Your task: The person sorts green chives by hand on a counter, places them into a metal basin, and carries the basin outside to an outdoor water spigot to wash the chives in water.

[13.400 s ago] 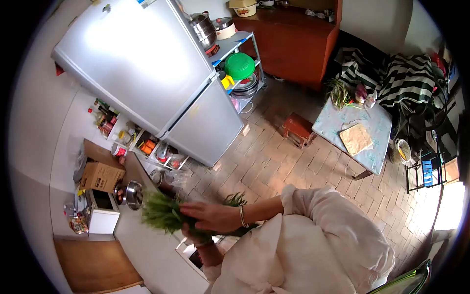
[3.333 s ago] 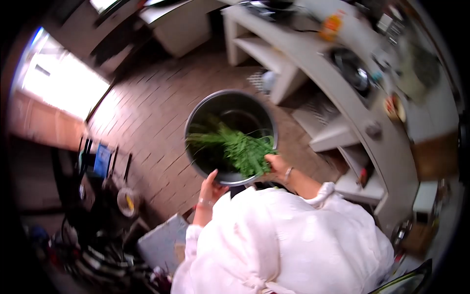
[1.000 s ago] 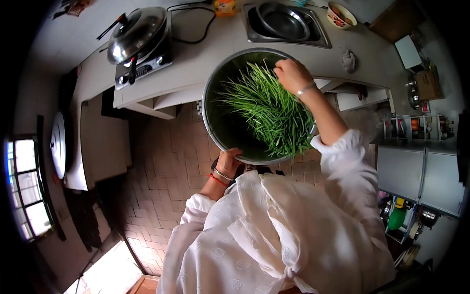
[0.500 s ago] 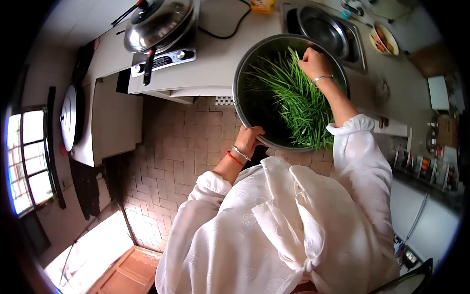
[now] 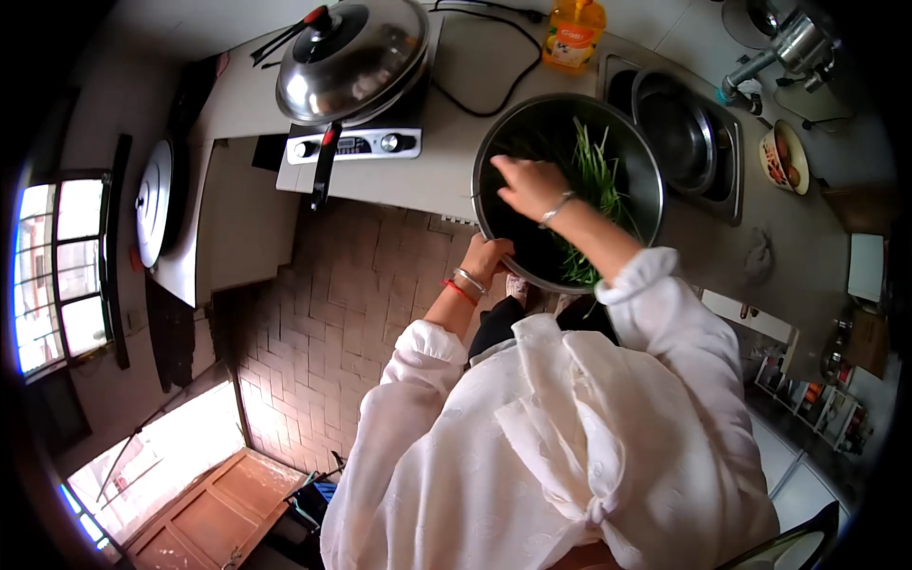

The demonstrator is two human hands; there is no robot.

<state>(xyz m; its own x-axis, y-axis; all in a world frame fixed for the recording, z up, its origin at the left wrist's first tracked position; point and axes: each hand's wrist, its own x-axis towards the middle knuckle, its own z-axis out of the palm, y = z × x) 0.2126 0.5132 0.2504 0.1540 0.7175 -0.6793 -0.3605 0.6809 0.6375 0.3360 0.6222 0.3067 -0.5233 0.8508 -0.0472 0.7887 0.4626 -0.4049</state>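
Note:
My left hand [image 5: 487, 258] grips the near-left rim of a large metal basin [image 5: 654, 142], its fingers wrapped round the edge. Long, thin green chives [image 5: 597, 171] lie in the basin, mostly to the right of my right hand and partly under that forearm. My right hand [image 5: 532, 188] is over the left part of the basin with its fingers curled and pointing left. What is under those fingers, if anything, is hidden.
An induction cooker [image 5: 356, 144] carries a lidded wok [image 5: 356, 62] on the left counter. A yellow bottle [image 5: 573, 36] stands behind the basin. Right of it are a sink [image 5: 730, 157] holding a dark pan [image 5: 674, 133], and a bowl of food [image 5: 785, 157].
My right hand has moved left across the basin, away from the far right side. Fewer chives show now, and the view has shifted. My left hand still holds the rim.

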